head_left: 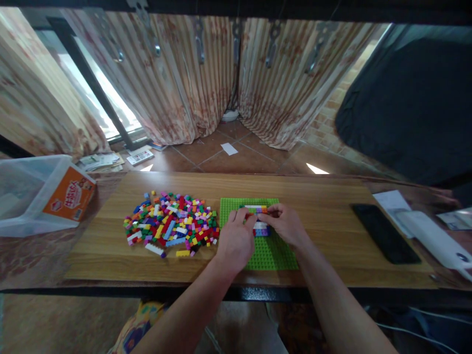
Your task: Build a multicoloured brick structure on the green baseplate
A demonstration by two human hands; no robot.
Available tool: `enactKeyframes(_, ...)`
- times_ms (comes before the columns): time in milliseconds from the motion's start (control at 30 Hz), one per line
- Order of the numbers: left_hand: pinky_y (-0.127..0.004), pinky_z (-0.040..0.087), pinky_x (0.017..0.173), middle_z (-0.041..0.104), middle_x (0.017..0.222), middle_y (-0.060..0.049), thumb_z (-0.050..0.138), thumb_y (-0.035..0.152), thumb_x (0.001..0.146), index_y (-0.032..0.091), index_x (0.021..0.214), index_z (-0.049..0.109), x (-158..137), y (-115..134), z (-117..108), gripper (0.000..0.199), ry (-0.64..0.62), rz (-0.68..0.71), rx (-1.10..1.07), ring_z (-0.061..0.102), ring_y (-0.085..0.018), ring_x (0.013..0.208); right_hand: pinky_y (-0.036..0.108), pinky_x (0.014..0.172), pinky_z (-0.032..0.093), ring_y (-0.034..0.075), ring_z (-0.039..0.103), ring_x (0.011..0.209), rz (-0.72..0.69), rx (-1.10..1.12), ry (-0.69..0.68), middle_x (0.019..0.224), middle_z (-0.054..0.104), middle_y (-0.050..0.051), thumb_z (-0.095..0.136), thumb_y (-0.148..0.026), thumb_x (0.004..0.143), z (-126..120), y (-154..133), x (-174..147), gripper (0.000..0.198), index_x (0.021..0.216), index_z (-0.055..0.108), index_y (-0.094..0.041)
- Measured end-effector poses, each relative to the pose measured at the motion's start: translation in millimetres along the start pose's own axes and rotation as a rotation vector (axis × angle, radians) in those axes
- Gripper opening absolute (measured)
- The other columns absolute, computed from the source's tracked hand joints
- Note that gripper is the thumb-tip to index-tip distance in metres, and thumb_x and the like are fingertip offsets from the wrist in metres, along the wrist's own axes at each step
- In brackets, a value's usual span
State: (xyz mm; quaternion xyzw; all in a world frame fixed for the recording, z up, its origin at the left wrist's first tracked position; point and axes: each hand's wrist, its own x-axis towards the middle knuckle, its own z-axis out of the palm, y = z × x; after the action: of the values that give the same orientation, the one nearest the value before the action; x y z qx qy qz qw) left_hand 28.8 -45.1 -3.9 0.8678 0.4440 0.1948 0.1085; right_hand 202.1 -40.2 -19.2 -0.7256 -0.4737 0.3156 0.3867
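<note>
A green studded baseplate [273, 255] lies on the wooden board, carrying a small block of building bricks [262, 227] in white, blue, purple and red. My left hand [236, 241] reaches over the plate's left half, its fingers closed at the brick block. From the right, my right hand [286, 225] meets it there, thumb and fingers pinched together over the bricks. Between the fingertips a small orange-red brick [250, 214] partly shows; the hands hide much of it and of the block. Left of the plate spreads a pile of loose, many-coloured bricks [171, 223].
A clear plastic box [33, 196] with an orange label stands at the far left. To the right lie a black phone-like slab [385, 233] and a white device [435, 238] beside paper. Metal brackets [272, 44] hang from a dark bar above; curtains [177, 83] hang behind.
</note>
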Motion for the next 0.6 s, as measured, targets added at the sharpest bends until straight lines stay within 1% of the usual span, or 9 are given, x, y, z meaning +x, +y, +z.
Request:
enactKeyframes(133,-0.04,0.052,0.094,0.059,0.12,-0.01,0.047,0.011,0.091,0.019,0.117,0.066,0,-8,1,0.033,0.075,0.031,-0.136,0.053,-0.024,0.107,0.032,0.064,0.048,0.019,0.065,0.066,-0.04,-0.002,-0.012,0.073,0.073,0.005,0.074,-0.049,0.067,-3,2,0,0.036,0.082,0.068,-0.017)
enactKeyframes(300,-0.039,0.05,0.099,0.063,0.115,-0.01,0.049,0.012,0.092,0.018,0.112,0.067,1,-16,2,0.028,0.158,0.02,-0.308,0.057,-0.022,0.109,0.032,0.067,0.05,0.02,0.067,0.071,-0.057,0.046,-0.04,0.077,0.074,0.006,0.063,-0.048,0.077,-8,4,0,0.033,0.085,0.072,-0.017)
enactKeyframes(467,-0.038,0.051,0.1,0.065,0.115,-0.009,0.051,0.012,0.09,0.018,0.112,0.066,1,-19,3,0.028,0.188,-0.012,-0.356,0.059,-0.021,0.111,0.034,0.07,0.05,0.02,0.066,0.071,-0.147,-0.033,0.006,0.078,0.075,0.005,0.06,-0.04,0.079,-13,1,-5,0.025,0.081,0.073,-0.02)
enactKeyframes(600,-0.037,0.051,0.1,0.065,0.115,-0.01,0.051,0.01,0.088,0.017,0.111,0.066,0,-19,1,0.028,0.199,-0.054,-0.377,0.061,-0.02,0.109,0.035,0.073,0.051,0.021,0.068,0.075,-0.158,-0.094,0.045,0.081,0.076,0.005,0.057,-0.039,0.081,-15,-2,-8,0.025,0.082,0.074,-0.02)
